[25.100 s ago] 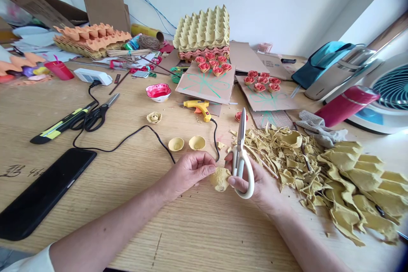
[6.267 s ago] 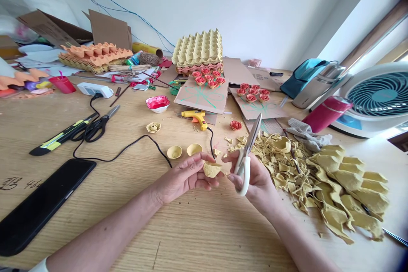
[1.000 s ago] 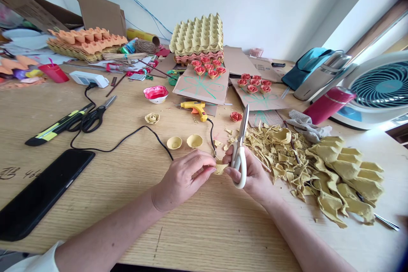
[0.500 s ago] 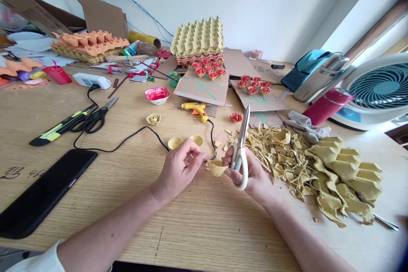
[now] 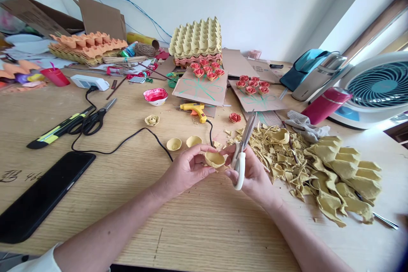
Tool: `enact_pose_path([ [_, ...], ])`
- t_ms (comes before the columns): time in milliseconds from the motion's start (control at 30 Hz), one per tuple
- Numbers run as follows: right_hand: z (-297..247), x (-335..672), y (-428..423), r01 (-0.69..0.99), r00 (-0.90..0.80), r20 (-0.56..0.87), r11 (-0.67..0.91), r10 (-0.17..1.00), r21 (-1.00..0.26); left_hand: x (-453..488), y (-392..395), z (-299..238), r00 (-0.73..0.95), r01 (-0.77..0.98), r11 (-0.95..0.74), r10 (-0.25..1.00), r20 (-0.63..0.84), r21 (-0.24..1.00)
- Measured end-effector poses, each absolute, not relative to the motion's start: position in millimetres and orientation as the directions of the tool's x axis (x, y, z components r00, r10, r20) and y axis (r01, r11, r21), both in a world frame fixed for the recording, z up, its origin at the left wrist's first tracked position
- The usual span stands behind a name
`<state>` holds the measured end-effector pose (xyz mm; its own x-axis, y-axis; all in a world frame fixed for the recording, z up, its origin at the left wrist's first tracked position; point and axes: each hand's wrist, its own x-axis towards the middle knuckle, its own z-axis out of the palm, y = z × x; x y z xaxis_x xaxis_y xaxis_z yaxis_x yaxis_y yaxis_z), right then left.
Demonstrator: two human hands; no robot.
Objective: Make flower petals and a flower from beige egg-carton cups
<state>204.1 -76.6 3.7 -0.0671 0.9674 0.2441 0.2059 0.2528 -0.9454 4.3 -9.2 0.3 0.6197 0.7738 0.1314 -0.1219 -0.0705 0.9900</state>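
My left hand (image 5: 188, 168) grips a small yellow egg-carton cup (image 5: 214, 160) between thumb and fingers, its hollow side facing up. Around the white handles of a pair of scissors (image 5: 241, 163) my right hand (image 5: 253, 178) is closed; the blades point up and away, slightly parted. The right fingertips are close to the cup's right edge, and I cannot tell whether they touch it. Just beyond my left hand, two more cut cups (image 5: 174, 144) lie on the table. Farther back are a plain carton rose (image 5: 152, 120) and a red-painted rose (image 5: 235, 117).
Yellow carton scraps (image 5: 277, 153) and a part-cut egg tray (image 5: 347, 165) cover the right side. A yellow glue gun (image 5: 196, 109), its cord running left, lies ahead. At left are black scissors (image 5: 94, 121), a utility knife (image 5: 59, 129) and a black phone (image 5: 44, 195). A fan (image 5: 379, 87) stands far right.
My left hand has moved right and taken hold of the cup, which was at my right fingertips. The cup now sits more level, and the scissor blades have parted a little.
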Motion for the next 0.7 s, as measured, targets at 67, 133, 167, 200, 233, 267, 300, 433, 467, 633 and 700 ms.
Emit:
enact_pose_path([
  [67, 3.6, 211.0, -75.0, 0.381, -0.064, 0.301, 0.302, 0.952, -0.874, 3.6, -7.7, 0.9, 0.596, -0.117, -0.095, 0.789, 0.147, 0.989],
  [133, 3.9, 218.4, -72.6, 0.553, -0.109, 0.382, 0.375, 0.918, -0.744, 2.6, -5.6, 1.1, 0.579, -0.101, -0.133, 0.798, 0.167, 0.986],
  [167, 4.1, 221.7, -71.4, 0.62, -0.153, 0.413, 0.413, 0.898, -0.668, 2.0, -4.4, 1.3, 0.576, -0.091, -0.144, 0.8, 0.17, 0.985],
  [200, 4.5, 224.4, -70.3, 0.669, -0.202, 0.43, 0.445, 0.88, -0.596, 1.6, -3.2, 1.6, 0.572, -0.085, -0.152, 0.802, 0.173, 0.985],
  [233, 4.9, 226.4, -69.3, 0.703, -0.251, 0.432, 0.47, 0.866, -0.535, 1.2, -2.2, 2.1, 0.565, -0.084, -0.159, 0.806, 0.179, 0.984],
  [267, 5.5, 227.7, -68.5, 0.726, -0.289, 0.425, 0.486, 0.858, -0.487, 0.9, -1.3, 2.6, 0.558, -0.081, -0.168, 0.809, 0.184, 0.982],
  [300, 6.1, 228.3, -68.0, 0.743, -0.314, 0.417, 0.494, 0.853, -0.451, 0.6, -0.7, 3.2, 0.551, -0.077, -0.176, 0.813, 0.189, 0.981],
  [433, 8.8, 227.9, -66.9, 0.783, -0.361, 0.41, 0.511, 0.837, -0.354, -0.1, 0.3, 3.0, 0.529, -0.055, -0.201, 0.825, 0.2, 0.978],
  [467, 9.2, 227.8, -66.7, 0.794, -0.366, 0.408, 0.51, 0.836, -0.333, -0.4, 0.4, 2.3, 0.524, -0.054, -0.205, 0.828, 0.202, 0.977],
  [633, 9.9, 228.1, -66.4, 0.83, -0.369, 0.397, 0.49, 0.841, -0.267, -1.8, 1.1, 0.1, 0.498, 0.004, -0.259, 0.838, 0.223, 0.966],
  [700, 10.3, 228.2, -66.5, 0.837, -0.372, 0.392, 0.487, 0.841, -0.251, -2.1, 1.3, -0.2, 0.494, 0.021, -0.264, 0.841, 0.22, 0.964],
])
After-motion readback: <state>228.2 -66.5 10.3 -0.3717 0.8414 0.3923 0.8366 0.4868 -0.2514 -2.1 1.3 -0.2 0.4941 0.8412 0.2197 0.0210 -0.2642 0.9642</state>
